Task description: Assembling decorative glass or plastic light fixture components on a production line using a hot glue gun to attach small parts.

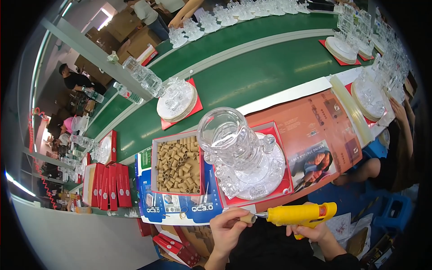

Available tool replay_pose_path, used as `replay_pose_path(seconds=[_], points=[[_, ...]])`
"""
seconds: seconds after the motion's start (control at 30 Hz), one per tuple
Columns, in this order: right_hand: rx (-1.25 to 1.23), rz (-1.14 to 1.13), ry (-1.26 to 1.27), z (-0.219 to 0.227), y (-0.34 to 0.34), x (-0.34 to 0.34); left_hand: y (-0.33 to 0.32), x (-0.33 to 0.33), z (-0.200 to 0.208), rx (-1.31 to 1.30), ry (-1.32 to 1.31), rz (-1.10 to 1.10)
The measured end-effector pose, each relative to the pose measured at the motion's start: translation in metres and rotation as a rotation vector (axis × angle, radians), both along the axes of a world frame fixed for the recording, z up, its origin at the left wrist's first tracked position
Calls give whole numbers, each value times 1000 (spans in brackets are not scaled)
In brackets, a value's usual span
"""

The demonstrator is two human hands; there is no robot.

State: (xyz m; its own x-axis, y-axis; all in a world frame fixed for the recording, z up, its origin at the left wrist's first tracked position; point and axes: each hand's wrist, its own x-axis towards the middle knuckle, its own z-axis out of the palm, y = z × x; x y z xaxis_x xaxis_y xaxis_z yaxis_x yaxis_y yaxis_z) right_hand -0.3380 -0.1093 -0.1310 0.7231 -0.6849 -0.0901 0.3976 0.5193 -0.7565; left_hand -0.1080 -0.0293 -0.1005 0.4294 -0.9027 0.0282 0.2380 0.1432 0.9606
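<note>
Between the fingers of my left hand (228, 229) is a short brown cardboard tube (248, 218). My right hand (315, 230) grips a yellow hot glue gun (294, 215), its metal nozzle at the tube's open end; whether it touches I cannot tell. Beyond my hands, a clear plastic tiered piece (231, 144) stands on a white round base (265, 180), set in a red box lid (288, 184). Left of it, an open box (154, 173) holds many similar cardboard tubes (177, 164). Small clear figures sit around the base.
A green conveyor (225, 74) runs beyond the bench, carrying a round white base (177, 101) with clear parts. Red boxes (110, 186) stand at left. More clear pieces line the far belt (234, 13). At right, another person's arm (402, 119) is near a round stack; blue stools (396, 209) stand below.
</note>
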Motion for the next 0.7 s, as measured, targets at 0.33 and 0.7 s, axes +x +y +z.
replay_pose_path(seconds=[0.33,0.7], points=[[-15,5,21,-1,0,-3,-3,-3,3,59,50,57],[-74,21,44,11,-1,3,-5,-2,3,90,49,67]])
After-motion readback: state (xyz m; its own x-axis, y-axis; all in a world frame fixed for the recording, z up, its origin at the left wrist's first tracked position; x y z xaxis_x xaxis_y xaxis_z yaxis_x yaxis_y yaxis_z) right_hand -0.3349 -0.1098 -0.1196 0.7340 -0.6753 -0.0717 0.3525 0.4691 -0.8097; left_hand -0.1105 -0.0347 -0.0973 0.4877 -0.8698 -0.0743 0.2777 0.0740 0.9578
